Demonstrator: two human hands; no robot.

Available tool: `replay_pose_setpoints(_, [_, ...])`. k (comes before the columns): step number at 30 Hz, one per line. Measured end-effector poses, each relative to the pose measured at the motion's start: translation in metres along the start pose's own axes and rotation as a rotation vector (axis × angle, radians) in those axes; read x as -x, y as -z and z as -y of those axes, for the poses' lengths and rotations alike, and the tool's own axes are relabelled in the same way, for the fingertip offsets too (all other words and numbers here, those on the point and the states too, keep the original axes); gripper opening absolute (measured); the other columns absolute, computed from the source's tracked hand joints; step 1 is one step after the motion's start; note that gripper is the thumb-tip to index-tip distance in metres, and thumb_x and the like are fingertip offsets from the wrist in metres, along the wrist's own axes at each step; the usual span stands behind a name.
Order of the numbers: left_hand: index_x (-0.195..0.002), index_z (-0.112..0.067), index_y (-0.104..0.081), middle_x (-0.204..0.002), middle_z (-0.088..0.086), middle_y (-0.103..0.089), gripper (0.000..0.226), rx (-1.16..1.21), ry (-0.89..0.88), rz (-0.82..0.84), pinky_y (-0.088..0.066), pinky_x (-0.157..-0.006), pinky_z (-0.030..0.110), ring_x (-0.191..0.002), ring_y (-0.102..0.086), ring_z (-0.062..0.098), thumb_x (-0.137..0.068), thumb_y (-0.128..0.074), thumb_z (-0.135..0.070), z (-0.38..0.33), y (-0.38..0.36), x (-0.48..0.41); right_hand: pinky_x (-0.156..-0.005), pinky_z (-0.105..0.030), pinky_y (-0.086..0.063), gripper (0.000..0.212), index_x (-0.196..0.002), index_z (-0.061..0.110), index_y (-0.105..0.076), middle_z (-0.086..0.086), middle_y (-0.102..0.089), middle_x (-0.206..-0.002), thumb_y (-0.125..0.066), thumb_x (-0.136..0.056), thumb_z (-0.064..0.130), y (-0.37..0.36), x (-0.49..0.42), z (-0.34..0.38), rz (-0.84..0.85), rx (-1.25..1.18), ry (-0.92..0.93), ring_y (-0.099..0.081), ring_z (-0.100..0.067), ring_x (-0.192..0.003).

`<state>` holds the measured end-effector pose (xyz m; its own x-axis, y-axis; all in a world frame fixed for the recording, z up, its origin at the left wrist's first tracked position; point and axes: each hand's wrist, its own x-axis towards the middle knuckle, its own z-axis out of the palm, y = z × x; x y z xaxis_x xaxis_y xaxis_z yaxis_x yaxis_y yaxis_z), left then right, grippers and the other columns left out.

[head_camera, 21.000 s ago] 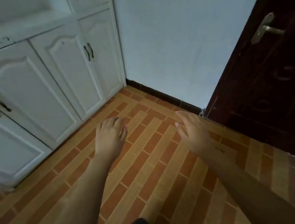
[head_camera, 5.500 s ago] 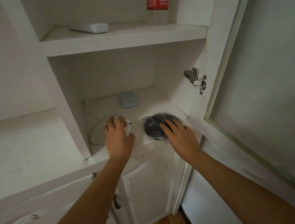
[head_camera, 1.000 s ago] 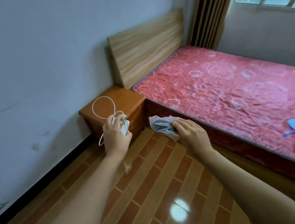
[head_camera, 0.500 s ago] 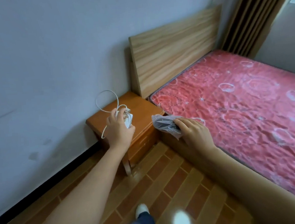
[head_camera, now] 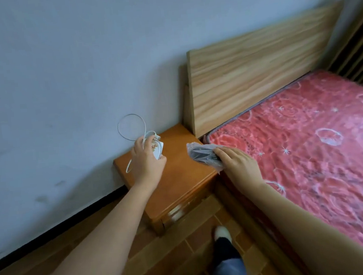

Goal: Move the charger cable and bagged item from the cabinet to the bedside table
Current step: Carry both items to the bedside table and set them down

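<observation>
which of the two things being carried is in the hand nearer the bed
The bagged item, a dark thing in clear plastic, pinched by the right hand next to the red mattress. The white charger cable is in the left hand, on the wall side.

Bedroom corner, dim daylight.
Pale wall (head_camera: 60, 71) with dark skirting; brick-pattern floor (head_camera: 175, 258); orange wooden desk (head_camera: 180, 181) against wall, touching bed (head_camera: 308, 148) with red mattress and light wood headboard (head_camera: 257, 60).
</observation>
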<state>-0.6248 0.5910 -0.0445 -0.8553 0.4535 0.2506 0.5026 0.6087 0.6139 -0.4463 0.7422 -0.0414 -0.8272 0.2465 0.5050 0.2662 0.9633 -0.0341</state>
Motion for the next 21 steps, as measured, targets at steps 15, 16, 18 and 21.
replay_pose_setpoints(15, [-0.117,-0.012,-0.052,-0.123,0.015,-0.050,0.056,-0.050,0.383,-0.204,-0.042,-0.085,0.033,-0.109,-0.046,0.033,-0.064,-0.070,-0.002,-0.018,-0.079,-0.076,-0.069,-0.034,-0.055,0.038,-0.098,0.003,-0.065,-0.014,-0.071,-0.091,-0.078,-0.062,0.002,-0.115,-0.130,-0.116,0.153,-0.252,0.374,-0.068,-0.029,-0.082])
replay_pose_setpoints(16, [-0.116,-0.012,-0.052,-0.121,0.015,-0.050,0.056,-0.054,0.390,-0.198,-0.040,-0.082,0.030,-0.107,-0.047,0.032,-0.064,-0.070,-0.001,-0.017,-0.083,-0.078,-0.068,-0.034,-0.055,0.036,-0.098,0.003,-0.065,-0.014,-0.071,-0.092,-0.076,-0.064,0.001,-0.122,-0.132,-0.118,0.164,-0.258,0.392,-0.068,-0.029,-0.081])
replay_pose_setpoints(18, [-0.116,-0.014,-0.052,-0.119,0.015,-0.051,0.055,-0.065,0.403,-0.183,-0.037,-0.080,0.028,-0.105,-0.047,0.031,-0.065,-0.069,-0.001,-0.015,-0.092,-0.084,-0.067,-0.033,-0.055,0.032,-0.098,0.003,-0.065,-0.013,-0.071,-0.091,-0.069,-0.066,0.002,-0.136,-0.138,-0.124,0.172,-0.271,0.411,-0.067,-0.029,-0.081])
replay_pose_setpoints(21, [-0.119,-0.014,-0.051,-0.122,0.017,-0.050,0.056,-0.097,0.444,-0.154,-0.043,-0.085,0.036,-0.108,-0.046,0.033,-0.067,-0.070,-0.004,-0.010,-0.107,-0.094,-0.066,-0.034,-0.055,0.032,-0.100,0.003,-0.065,-0.013,-0.071,-0.093,-0.062,-0.067,0.003,-0.152,-0.146,-0.131,0.219,-0.301,0.398,-0.067,-0.029,-0.081])
